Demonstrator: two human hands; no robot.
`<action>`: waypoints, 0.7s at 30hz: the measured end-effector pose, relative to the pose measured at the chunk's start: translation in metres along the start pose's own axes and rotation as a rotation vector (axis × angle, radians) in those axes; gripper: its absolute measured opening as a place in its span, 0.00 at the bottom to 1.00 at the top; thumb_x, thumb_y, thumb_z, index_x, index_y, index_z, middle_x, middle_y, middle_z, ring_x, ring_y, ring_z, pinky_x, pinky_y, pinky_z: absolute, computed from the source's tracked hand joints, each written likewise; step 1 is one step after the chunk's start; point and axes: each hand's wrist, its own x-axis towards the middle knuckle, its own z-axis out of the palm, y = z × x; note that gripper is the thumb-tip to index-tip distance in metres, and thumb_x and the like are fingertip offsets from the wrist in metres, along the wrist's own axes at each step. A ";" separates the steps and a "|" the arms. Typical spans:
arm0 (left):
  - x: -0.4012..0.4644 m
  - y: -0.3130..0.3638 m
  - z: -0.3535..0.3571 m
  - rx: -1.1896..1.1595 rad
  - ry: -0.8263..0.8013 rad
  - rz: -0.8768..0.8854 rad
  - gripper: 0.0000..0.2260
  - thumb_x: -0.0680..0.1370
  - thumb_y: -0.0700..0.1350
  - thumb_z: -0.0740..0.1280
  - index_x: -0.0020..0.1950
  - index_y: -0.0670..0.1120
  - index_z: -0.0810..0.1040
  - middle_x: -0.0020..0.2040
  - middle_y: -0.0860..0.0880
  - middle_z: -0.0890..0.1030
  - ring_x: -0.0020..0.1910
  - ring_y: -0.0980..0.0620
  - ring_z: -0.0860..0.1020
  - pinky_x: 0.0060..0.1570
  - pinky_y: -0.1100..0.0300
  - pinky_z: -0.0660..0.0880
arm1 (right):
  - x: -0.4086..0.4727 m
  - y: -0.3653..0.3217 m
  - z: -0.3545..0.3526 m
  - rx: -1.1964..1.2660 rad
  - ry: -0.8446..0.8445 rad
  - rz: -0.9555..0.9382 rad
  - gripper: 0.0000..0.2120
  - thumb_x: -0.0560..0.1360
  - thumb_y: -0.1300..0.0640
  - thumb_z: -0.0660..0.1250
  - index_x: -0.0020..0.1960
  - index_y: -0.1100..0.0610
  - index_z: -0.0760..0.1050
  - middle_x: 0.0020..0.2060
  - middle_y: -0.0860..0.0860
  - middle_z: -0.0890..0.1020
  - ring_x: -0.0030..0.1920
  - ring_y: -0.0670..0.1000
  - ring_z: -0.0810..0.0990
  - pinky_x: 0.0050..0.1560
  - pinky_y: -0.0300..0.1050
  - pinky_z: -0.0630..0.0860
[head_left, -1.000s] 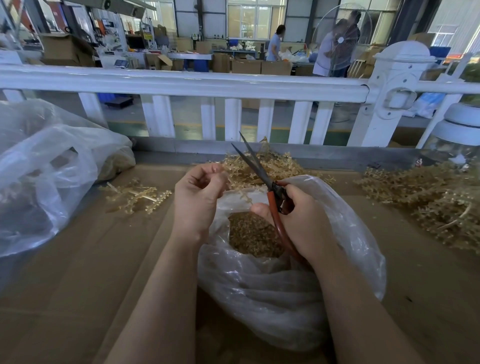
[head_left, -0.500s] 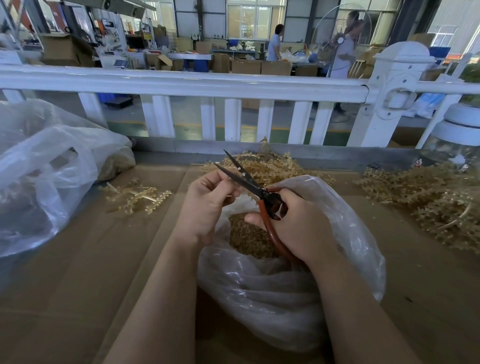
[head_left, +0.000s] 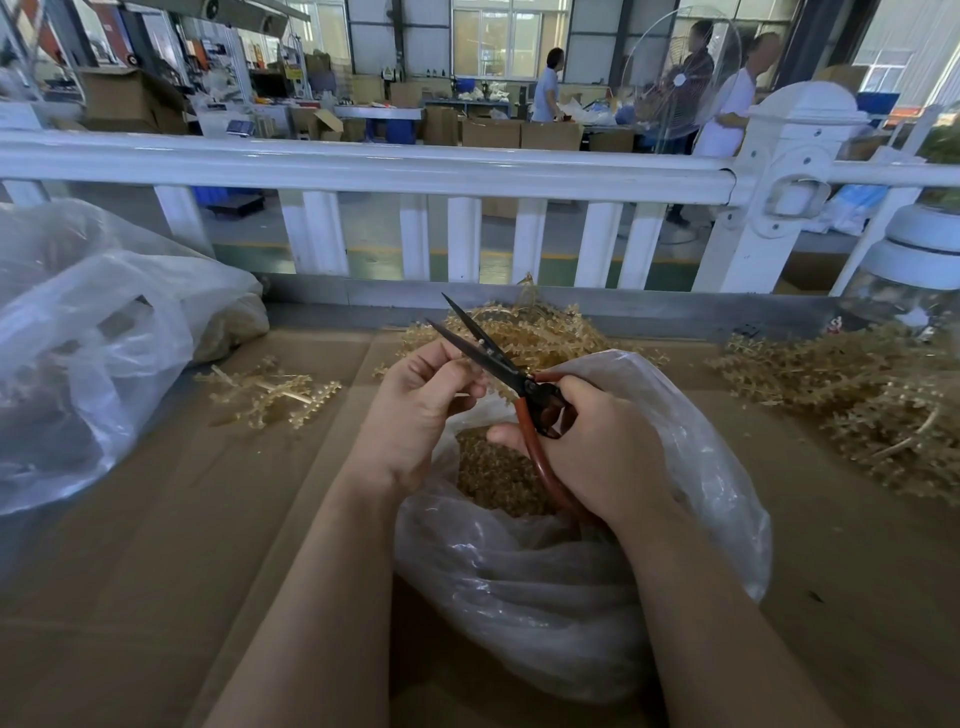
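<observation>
Golden sprigs (head_left: 540, 332) heap at 12 o'clock behind the clear bag (head_left: 571, 597) on the counter (head_left: 156, 519), with a bigger heap (head_left: 857, 395) at 2, a loose sprig (head_left: 270, 392) at 10 and a plastic sack (head_left: 93, 338) at 9. Above the bag's mouth the right hand (head_left: 597, 447) grips the red-handled scissors (head_left: 498, 364), blades parted and pointing to 11. The left hand (head_left: 415, 410) curls its fingers at the blades; I cannot tell if it pinches anything.

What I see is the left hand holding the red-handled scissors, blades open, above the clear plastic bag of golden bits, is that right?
Not quite. In the head view the right hand holds the red-handled scissors; the left hand is curled beside the blades. The rest stands: blades open, above the clear plastic bag of golden bits.
</observation>
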 end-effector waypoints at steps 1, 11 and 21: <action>0.000 0.000 0.000 -0.004 0.006 -0.003 0.14 0.80 0.34 0.62 0.40 0.48 0.80 0.35 0.50 0.77 0.37 0.55 0.73 0.43 0.64 0.74 | 0.000 0.000 0.000 -0.006 0.000 0.006 0.43 0.60 0.14 0.51 0.53 0.45 0.79 0.36 0.33 0.74 0.39 0.38 0.74 0.39 0.32 0.71; 0.001 0.000 -0.001 -0.002 0.014 0.000 0.16 0.79 0.34 0.63 0.39 0.50 0.81 0.35 0.50 0.77 0.36 0.56 0.74 0.41 0.66 0.74 | 0.001 0.000 -0.003 -0.043 0.013 -0.025 0.38 0.62 0.16 0.53 0.50 0.46 0.77 0.35 0.32 0.71 0.34 0.34 0.70 0.36 0.27 0.64; 0.002 -0.002 -0.003 0.002 0.002 0.021 0.13 0.80 0.33 0.61 0.41 0.46 0.79 0.35 0.50 0.76 0.36 0.55 0.72 0.42 0.65 0.73 | 0.000 0.000 -0.002 -0.041 0.048 -0.031 0.40 0.62 0.16 0.52 0.48 0.47 0.80 0.35 0.36 0.75 0.37 0.39 0.74 0.39 0.31 0.70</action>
